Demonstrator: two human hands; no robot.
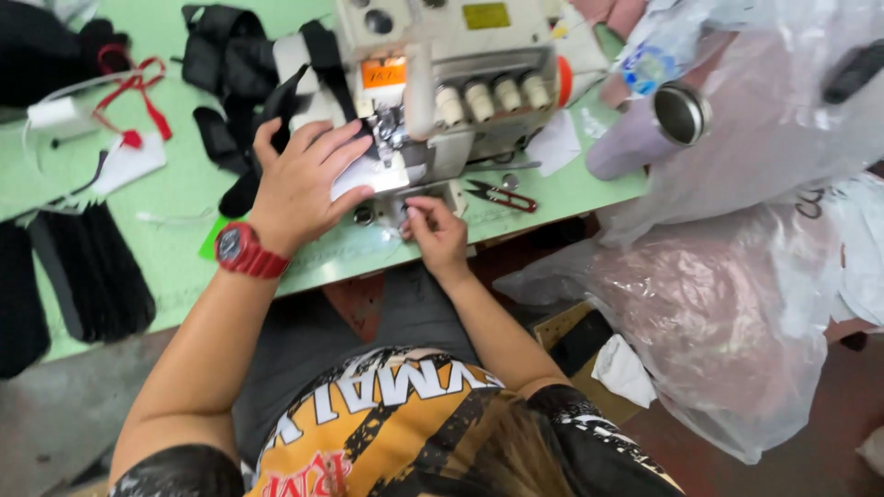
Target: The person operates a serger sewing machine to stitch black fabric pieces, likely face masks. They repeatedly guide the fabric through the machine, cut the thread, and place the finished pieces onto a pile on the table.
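Left hand [299, 179] flat, fingers spread on white cloth [354, 179] at the sewing machine [451, 83] — right hand [433, 230] grip pinched together just below it, scissors [502, 195] beside.

Sewing machine [442, 74] blocks ahead; green table [175, 248] leftward open.

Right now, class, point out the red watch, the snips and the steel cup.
red watch [241, 248], head view, on its dark face at the left wrist.
snips [502, 195], head view, on the red handles lying on the green table.
steel cup [681, 113], head view, on its round open rim.
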